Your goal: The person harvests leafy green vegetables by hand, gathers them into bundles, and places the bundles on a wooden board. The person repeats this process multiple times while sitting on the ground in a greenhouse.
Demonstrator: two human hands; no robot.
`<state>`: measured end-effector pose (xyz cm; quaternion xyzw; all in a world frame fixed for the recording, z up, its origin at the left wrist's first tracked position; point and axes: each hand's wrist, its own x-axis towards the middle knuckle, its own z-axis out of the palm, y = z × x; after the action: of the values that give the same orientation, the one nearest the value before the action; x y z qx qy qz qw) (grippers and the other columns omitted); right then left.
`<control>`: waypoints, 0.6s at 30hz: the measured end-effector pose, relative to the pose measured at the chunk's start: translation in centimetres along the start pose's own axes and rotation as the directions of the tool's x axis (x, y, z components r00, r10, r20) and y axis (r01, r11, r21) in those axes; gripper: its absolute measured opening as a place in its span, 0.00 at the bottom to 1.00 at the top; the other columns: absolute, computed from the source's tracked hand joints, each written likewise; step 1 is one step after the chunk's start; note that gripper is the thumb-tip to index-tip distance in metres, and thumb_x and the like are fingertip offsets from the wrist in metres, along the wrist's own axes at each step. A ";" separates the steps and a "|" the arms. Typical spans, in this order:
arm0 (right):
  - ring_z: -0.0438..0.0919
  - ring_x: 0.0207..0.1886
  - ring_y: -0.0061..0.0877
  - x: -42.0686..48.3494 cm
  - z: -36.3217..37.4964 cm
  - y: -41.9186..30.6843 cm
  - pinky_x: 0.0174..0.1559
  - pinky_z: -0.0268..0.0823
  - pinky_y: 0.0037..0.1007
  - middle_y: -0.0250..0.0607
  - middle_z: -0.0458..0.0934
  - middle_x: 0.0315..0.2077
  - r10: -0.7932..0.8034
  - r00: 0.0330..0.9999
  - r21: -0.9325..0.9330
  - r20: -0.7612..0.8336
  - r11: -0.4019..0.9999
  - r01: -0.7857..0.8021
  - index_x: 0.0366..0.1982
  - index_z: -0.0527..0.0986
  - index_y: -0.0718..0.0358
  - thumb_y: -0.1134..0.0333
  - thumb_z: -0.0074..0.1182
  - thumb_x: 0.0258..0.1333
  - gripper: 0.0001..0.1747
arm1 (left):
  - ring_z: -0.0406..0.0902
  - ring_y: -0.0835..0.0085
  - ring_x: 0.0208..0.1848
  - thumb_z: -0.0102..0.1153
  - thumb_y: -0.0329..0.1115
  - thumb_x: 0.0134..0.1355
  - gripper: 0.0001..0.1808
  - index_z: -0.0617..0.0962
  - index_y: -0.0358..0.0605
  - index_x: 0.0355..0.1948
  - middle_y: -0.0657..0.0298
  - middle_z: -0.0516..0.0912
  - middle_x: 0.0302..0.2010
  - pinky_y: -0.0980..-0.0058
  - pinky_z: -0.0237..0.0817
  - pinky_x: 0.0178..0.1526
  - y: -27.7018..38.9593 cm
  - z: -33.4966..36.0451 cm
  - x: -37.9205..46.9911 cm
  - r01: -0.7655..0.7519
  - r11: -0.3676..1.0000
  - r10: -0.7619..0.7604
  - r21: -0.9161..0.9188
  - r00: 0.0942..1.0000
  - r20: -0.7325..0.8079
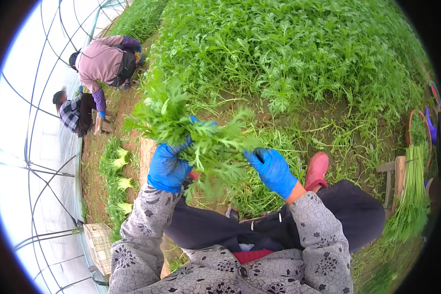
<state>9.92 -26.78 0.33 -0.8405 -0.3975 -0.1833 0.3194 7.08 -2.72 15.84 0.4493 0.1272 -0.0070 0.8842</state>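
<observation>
My left hand (170, 163), in a blue disposable glove, is closed around a bunch of leafy greens (165, 114) with deeply cut leaves. Wearing a matching glove, my right hand (273, 171) is at the right side of loose, blurred sprigs (220, 147) that spread from the bunch; its thumb and forefinger are close together, and whether they pinch a stem cannot be made out. Both hands are above my lap, over cut greens and trimmings (250, 194) on the ground. A dense bed of the same growing plants (279, 47) fills the view ahead.
Tied bundles of greens (121, 161) lie in a row at left, near a plastic crate (97, 246). Two people (103, 62) crouch at upper left by a wooden stool (103, 125). At right, long-stemmed greens (413, 183) rest against a wooden stand (400, 180) beside a basket (411, 128).
</observation>
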 end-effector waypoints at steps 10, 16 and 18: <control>0.74 0.30 0.39 -10.9 3.8 4.7 0.31 0.67 0.38 0.44 0.70 0.26 0.363 0.811 -0.281 0.459 0.925 -0.255 0.66 0.64 0.43 0.82 0.49 0.46 0.43 | 0.74 0.55 0.57 0.56 0.35 0.65 0.24 0.70 0.37 0.60 0.47 0.76 0.57 0.57 0.67 0.61 1.3 0.0 1.5 0.035 0.999 -0.030 -0.013 0.954 0.299; 0.72 0.30 0.41 -8.3 -2.8 5.0 0.34 0.67 0.38 0.44 0.68 0.29 0.492 0.869 0.033 0.051 0.869 -0.494 0.67 0.63 0.43 0.88 0.46 0.40 0.50 | 0.73 0.63 0.36 0.57 0.56 0.60 0.25 0.75 0.44 0.22 0.59 0.78 0.27 0.57 0.60 0.60 -0.9 0.6 3.5 -0.284 0.827 -0.055 0.486 0.819 0.572; 0.72 0.31 0.40 -5.0 -4.7 4.3 0.35 0.67 0.37 0.43 0.68 0.30 0.439 0.898 0.135 -0.024 0.892 -0.432 0.67 0.63 0.44 0.87 0.45 0.40 0.49 | 0.72 0.62 0.35 0.56 0.55 0.62 0.25 0.74 0.45 0.19 0.58 0.78 0.25 0.58 0.62 0.57 -1.7 0.8 4.5 -0.318 0.845 -0.077 0.429 0.722 0.688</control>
<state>9.95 -34.81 -0.81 -0.8811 -0.2011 -0.1039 0.4152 11.35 -3.92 13.87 0.6434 -0.2439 -0.1453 0.7110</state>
